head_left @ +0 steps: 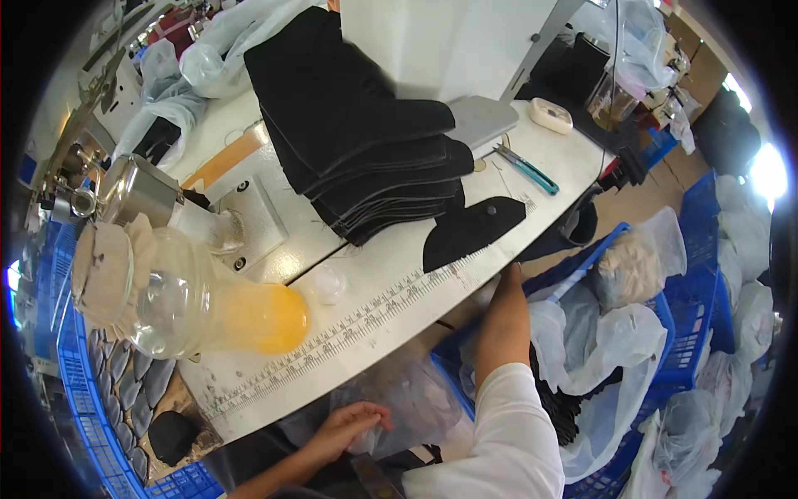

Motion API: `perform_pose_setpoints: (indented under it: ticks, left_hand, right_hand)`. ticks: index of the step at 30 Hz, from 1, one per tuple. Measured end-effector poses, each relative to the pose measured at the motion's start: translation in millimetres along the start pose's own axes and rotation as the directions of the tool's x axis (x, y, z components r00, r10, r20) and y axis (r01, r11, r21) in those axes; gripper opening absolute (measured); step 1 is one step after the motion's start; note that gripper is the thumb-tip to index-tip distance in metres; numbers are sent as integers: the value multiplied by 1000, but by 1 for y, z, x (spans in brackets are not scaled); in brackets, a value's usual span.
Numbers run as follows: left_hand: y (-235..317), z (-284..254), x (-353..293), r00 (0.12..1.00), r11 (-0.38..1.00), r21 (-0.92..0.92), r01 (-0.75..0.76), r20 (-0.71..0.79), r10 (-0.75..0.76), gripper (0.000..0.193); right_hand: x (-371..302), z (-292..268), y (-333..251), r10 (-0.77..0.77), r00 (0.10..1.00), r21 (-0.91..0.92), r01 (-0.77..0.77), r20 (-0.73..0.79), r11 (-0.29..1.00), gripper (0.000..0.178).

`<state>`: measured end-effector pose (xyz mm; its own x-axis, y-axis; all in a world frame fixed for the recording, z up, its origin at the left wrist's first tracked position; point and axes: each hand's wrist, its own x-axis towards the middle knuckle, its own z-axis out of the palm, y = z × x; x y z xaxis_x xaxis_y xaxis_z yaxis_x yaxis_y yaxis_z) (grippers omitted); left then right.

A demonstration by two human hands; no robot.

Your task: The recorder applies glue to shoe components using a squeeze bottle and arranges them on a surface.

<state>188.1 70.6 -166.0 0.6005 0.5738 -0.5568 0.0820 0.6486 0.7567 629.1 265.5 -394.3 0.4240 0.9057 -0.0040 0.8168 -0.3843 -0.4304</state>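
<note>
My left hand [352, 426] is low in front of the table edge, its fingers curled together beside a clear plastic bag [407, 399]. Whatever those fingers hold, if anything, I cannot make out. My right forearm [504, 320] reaches forward past the table's right edge, and the hand at its end is hidden below that edge. Close to it on the white table [341, 333] lies a single black fabric piece [474, 231] with a small dark round spot. Behind that piece is a fanned stack of black fabric pieces [357, 141].
A cloth-covered glass jar [179, 287] with a yellow base stands at the left. Teal-handled thread snips [530, 170] and a white oval case [550, 116] lie at the right. A blue crate [665, 320] with plastic bags stands beside my right arm. A printed ruler scale [332, 339] follows the front edge.
</note>
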Motion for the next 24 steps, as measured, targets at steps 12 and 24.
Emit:
perform_pose_setpoints:
  ticks: [12,24]
  left_hand:
    - [-5,-1,1,997,994,-84,73,21,-71,25]
    - [7,4,-2,993,990,-87,115,12,-115,23]
  right_hand:
    - [-11,-8,-8,-50,988,-52,58,143,997,32]
    - [-19,-65,-50,-17,965,-170,64,263,983,33]
